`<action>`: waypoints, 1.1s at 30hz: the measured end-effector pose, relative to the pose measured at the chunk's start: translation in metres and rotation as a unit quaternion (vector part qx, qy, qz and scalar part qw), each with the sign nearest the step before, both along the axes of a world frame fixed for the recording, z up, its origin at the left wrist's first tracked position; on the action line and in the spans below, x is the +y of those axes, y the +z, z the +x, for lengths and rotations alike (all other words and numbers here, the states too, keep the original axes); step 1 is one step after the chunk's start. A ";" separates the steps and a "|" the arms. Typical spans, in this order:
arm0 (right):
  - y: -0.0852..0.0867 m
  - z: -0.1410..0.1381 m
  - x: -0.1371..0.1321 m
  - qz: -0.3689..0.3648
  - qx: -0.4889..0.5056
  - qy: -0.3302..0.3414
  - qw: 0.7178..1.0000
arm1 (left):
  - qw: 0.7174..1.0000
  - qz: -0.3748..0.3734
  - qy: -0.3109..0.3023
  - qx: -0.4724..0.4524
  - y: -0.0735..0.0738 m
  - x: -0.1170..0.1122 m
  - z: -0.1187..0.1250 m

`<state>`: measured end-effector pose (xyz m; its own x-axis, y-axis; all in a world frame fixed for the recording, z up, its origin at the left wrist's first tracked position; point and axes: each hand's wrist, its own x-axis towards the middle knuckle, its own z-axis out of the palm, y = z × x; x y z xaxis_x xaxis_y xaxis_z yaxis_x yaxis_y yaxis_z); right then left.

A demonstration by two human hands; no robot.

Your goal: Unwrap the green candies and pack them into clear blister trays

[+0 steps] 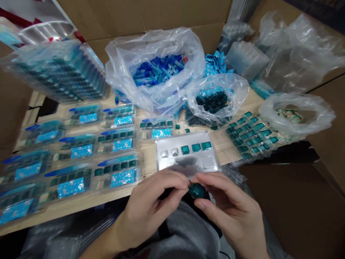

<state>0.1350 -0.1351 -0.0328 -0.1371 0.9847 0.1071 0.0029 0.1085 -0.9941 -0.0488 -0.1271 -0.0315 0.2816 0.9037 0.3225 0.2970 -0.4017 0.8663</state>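
Both hands meet in front of the clear plastic tray (187,162), near the table's front edge. Between them is a glossy dark green piece (197,190), partly covered by fingers. My right hand (234,205) grips it with thumb and forefinger. My left hand (159,198) is closed in a pinch at its left side, with the fingertips touching it. Just beyond my hands, the tray has a row of square pockets. Three on the right hold square green pieces (196,147), and two on the left hold none. My fingers hide the tray's near edge.
Filled blister trays (122,178) with blue pens and blue packets cover the left. Stacked trays (81,72) stand behind. Open plastic bags hold blue pens (161,70), dark green pieces (212,100) and patterned pieces (289,116). Green squares (253,135) lie in rows at right.
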 end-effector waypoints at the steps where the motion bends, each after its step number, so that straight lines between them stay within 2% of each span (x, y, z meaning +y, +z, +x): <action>1: -0.001 0.000 0.001 -0.013 0.021 0.000 1.000 | 1.000 -0.008 0.007 -0.010 -0.001 0.001 0.000; 5: -0.005 -0.001 0.004 -0.066 0.118 -0.010 0.991 | 1.000 -0.009 -0.007 -0.003 -0.002 0.004 0.007; 8: -0.006 0.002 0.008 -0.113 0.212 -0.012 0.971 | 0.999 -0.005 -0.019 -0.034 0.001 0.008 0.015; 10: -0.006 0.007 0.011 -0.120 0.252 -0.030 0.960 | 0.996 -0.003 0.031 -0.081 0.005 0.017 0.018; 12: -0.006 0.012 0.013 -0.110 0.252 -0.068 0.959 | 0.990 0.029 0.112 -0.078 0.009 0.035 0.018; 14: -0.005 0.018 0.015 -0.102 0.228 -0.096 0.964 | 0.984 0.084 0.156 0.023 0.010 0.064 0.017; 16: -0.005 0.022 0.016 -0.104 0.202 -0.102 0.968 | 0.968 0.106 0.084 0.213 0.006 0.098 0.018; 19: -0.006 0.026 0.017 -0.101 0.177 -0.100 0.974 | 0.957 0.091 0.038 0.274 -0.008 0.139 0.022; 21: -0.007 0.029 0.018 -0.091 0.156 -0.099 0.979 | 0.955 0.082 0.027 0.285 -0.016 0.152 0.025; 24: -0.007 0.031 0.024 -0.053 0.063 -0.083 0.993 | 0.954 0.072 0.033 0.288 -0.019 0.154 0.021; 27: -0.004 0.028 0.038 0.055 -0.100 -0.039 0.993 | 0.960 0.069 0.053 0.266 -0.010 0.142 0.005; 29: -0.003 0.021 0.052 0.160 -0.196 0.022 0.967 | 0.965 0.073 0.073 0.241 -0.006 0.129 -0.009; 31: -0.001 0.011 0.068 0.252 -0.272 0.098 0.923 | 0.973 0.073 0.101 0.197 -0.006 0.112 -0.023; 33: 0.001 0.001 0.083 0.306 -0.335 0.160 0.876 | 0.980 0.061 0.130 0.138 -0.012 0.093 -0.034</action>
<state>0.1360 -0.0521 -0.0319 -0.6303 0.6703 0.3916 0.4362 0.7231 -0.5355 -0.0829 -0.0343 -0.0433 0.1396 0.9156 0.3770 0.6196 -0.3777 0.6880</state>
